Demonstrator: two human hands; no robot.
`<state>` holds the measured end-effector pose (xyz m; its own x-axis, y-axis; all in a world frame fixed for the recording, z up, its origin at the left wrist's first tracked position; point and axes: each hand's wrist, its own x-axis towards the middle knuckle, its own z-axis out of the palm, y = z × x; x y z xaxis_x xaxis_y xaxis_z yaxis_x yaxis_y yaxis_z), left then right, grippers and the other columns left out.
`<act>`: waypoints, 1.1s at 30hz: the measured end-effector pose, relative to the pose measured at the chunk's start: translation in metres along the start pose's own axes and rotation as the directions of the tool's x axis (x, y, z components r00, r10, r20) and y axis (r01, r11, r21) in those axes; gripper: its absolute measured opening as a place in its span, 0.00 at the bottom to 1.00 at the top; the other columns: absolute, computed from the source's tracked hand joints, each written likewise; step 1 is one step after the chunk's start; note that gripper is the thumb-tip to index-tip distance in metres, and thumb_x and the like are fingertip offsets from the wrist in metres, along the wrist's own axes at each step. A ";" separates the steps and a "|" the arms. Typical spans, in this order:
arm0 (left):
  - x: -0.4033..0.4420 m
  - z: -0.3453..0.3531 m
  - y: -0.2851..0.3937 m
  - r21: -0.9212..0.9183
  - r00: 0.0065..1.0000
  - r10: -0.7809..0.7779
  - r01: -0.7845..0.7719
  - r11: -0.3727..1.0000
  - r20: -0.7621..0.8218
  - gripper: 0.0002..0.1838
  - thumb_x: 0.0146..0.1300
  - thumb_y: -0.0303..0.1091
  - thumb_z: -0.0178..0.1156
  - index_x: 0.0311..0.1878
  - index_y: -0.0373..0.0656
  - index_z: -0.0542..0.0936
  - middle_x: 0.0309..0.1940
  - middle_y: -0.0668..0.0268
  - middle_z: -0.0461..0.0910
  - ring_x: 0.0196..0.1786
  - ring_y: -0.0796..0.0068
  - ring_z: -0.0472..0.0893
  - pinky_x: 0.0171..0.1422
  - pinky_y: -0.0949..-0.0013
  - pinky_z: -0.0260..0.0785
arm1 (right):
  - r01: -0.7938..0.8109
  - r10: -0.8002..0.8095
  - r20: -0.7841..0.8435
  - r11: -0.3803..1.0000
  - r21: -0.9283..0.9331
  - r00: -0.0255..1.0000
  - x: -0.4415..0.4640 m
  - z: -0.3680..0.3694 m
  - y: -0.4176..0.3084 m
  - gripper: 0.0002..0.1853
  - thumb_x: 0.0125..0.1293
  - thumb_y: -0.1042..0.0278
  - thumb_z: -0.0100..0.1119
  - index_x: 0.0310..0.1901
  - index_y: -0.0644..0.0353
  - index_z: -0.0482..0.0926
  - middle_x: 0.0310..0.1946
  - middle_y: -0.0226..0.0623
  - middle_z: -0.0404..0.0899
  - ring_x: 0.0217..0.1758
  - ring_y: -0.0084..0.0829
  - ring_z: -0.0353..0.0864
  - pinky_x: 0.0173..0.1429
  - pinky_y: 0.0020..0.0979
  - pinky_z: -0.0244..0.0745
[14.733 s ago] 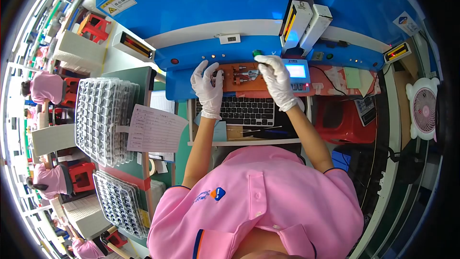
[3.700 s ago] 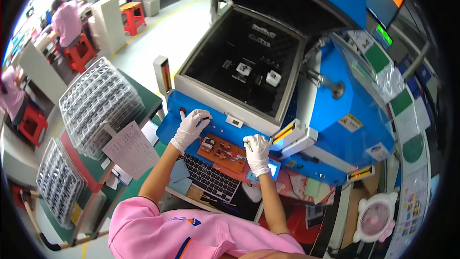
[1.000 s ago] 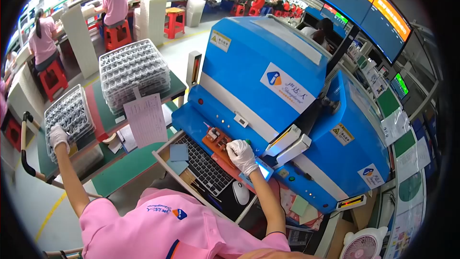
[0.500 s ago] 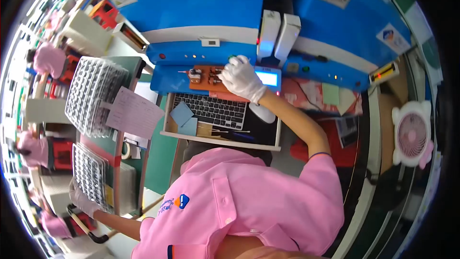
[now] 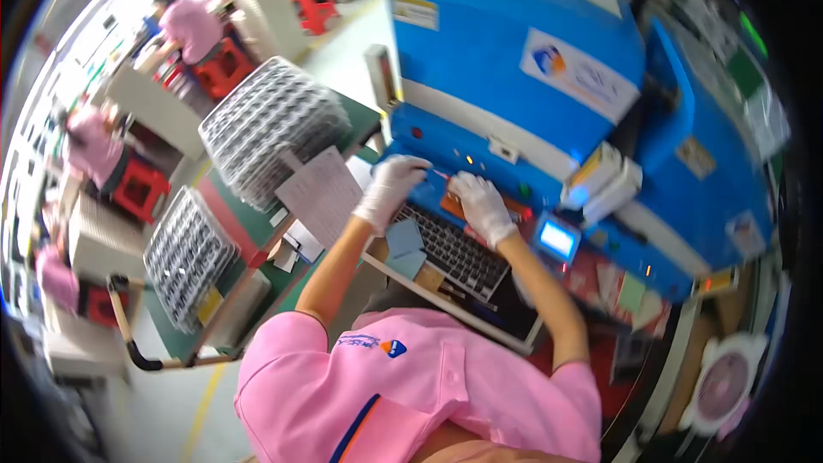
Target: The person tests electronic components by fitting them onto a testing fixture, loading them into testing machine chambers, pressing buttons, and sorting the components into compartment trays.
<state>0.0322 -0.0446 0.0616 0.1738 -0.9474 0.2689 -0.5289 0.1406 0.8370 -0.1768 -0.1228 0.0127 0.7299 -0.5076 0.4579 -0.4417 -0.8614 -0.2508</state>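
Observation:
My left hand (image 5: 393,192), in a white glove, is at the left end of the blue machine's front ledge, its fingers pinched on a small dark thing too blurred to name. My right hand (image 5: 482,208), also gloved, lies over the orange-brown fixture (image 5: 514,209), with fingers bent down onto its left part and hiding most of it. What these fingers hold, if anything, is hidden. Below both hands is the black keyboard (image 5: 463,255). The blue machine (image 5: 506,43) has its lid down.
Stacked clear trays (image 5: 270,129) and a lower tray stack (image 5: 189,253) stand at left, with a written sheet (image 5: 324,197) beside them. A small lit screen (image 5: 557,240) is right of the fixture. A pink fan (image 5: 724,384) stands far right. Co-workers sit at benches upper left.
My left hand has come from the lower tray stack to the machine's ledge. My right hand has shifted to the fixture's left part. The view has turned. The lid, raised earlier, is down.

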 end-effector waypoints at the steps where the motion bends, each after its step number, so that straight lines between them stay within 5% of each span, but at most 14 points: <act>1: 0.006 0.008 -0.003 0.127 0.998 0.063 -0.061 0.990 -0.009 0.10 0.64 0.27 0.61 0.47 0.37 0.85 0.41 0.58 0.84 0.44 0.66 0.84 0.53 0.66 0.75 | 0.026 -0.026 -0.061 1.000 0.004 0.998 0.003 0.006 0.005 0.07 0.65 0.69 0.55 0.44 0.55 0.77 0.41 0.38 0.76 0.43 0.43 0.78 0.48 0.42 0.73; 5: 0.020 0.041 -0.025 0.076 0.963 0.222 -0.212 0.974 -0.155 0.09 0.64 0.31 0.61 0.45 0.41 0.85 0.41 0.54 0.84 0.44 0.54 0.83 0.51 0.61 0.76 | 0.072 -0.082 0.081 0.990 0.124 0.993 0.010 -0.001 0.018 0.05 0.64 0.71 0.58 0.42 0.55 0.77 0.43 0.37 0.78 0.46 0.43 0.79 0.49 0.41 0.74; 9: 0.018 0.072 -0.031 0.002 0.926 0.321 -0.327 0.945 -0.200 0.09 0.65 0.34 0.61 0.45 0.46 0.86 0.42 0.59 0.84 0.46 0.58 0.83 0.53 0.61 0.74 | -0.002 0.037 -0.109 0.953 0.302 0.993 -0.003 -0.033 -0.009 0.07 0.66 0.75 0.60 0.45 0.57 0.81 0.46 0.40 0.78 0.50 0.42 0.78 0.54 0.38 0.74; 12: 0.007 0.083 -0.042 0.276 0.932 0.363 -0.346 0.897 -0.013 0.10 0.65 0.39 0.61 0.47 0.50 0.86 0.43 0.65 0.84 0.50 0.63 0.81 0.57 0.60 0.70 | -0.029 0.111 -0.223 0.939 0.342 0.968 -0.028 -0.066 -0.024 0.11 0.68 0.76 0.59 0.51 0.57 0.82 0.48 0.41 0.77 0.51 0.39 0.77 0.56 0.35 0.74; 16: 0.008 0.086 -0.043 0.439 0.910 0.415 -0.373 0.817 0.000 0.12 0.65 0.41 0.61 0.50 0.54 0.84 0.45 0.70 0.83 0.55 0.67 0.79 0.61 0.59 0.66 | -0.105 0.188 -0.325 0.961 0.255 0.927 -0.065 -0.090 -0.018 0.14 0.68 0.76 0.59 0.54 0.58 0.82 0.48 0.37 0.77 0.50 0.35 0.77 0.54 0.34 0.74; 24: 0.002 0.085 -0.032 0.355 0.941 0.335 -0.296 0.887 -0.051 0.11 0.64 0.40 0.63 0.48 0.52 0.84 0.53 0.67 0.79 0.59 0.62 0.75 0.63 0.57 0.64 | -0.272 0.368 -0.306 0.909 0.316 0.878 -0.114 -0.088 0.007 0.17 0.67 0.78 0.60 0.57 0.56 0.80 0.48 0.38 0.77 0.49 0.35 0.77 0.53 0.33 0.74; 28: 0.002 0.080 -0.023 0.275 0.992 0.126 -0.129 0.953 0.029 0.11 0.63 0.39 0.63 0.47 0.52 0.84 0.57 0.65 0.77 0.62 0.59 0.72 0.65 0.55 0.63 | -0.223 0.333 -0.330 0.917 0.330 0.883 -0.110 -0.081 0.003 0.16 0.67 0.78 0.59 0.56 0.56 0.81 0.47 0.37 0.77 0.49 0.34 0.77 0.52 0.31 0.73; 33: 0.000 0.081 -0.019 0.313 0.992 0.129 -0.121 0.942 -0.006 0.10 0.63 0.38 0.63 0.47 0.54 0.84 0.59 0.65 0.76 0.64 0.57 0.70 0.67 0.53 0.61 | -0.227 0.364 -0.311 0.889 0.398 0.878 -0.092 -0.069 0.005 0.15 0.68 0.77 0.59 0.55 0.57 0.81 0.47 0.37 0.77 0.49 0.33 0.77 0.52 0.30 0.73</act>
<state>-0.0254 -0.0705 0.0070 0.1091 -0.9194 0.3780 -0.7795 0.1568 0.6064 -0.2817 -0.0787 0.0280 0.3179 -0.7529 0.5763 -0.3505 -0.6581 -0.6664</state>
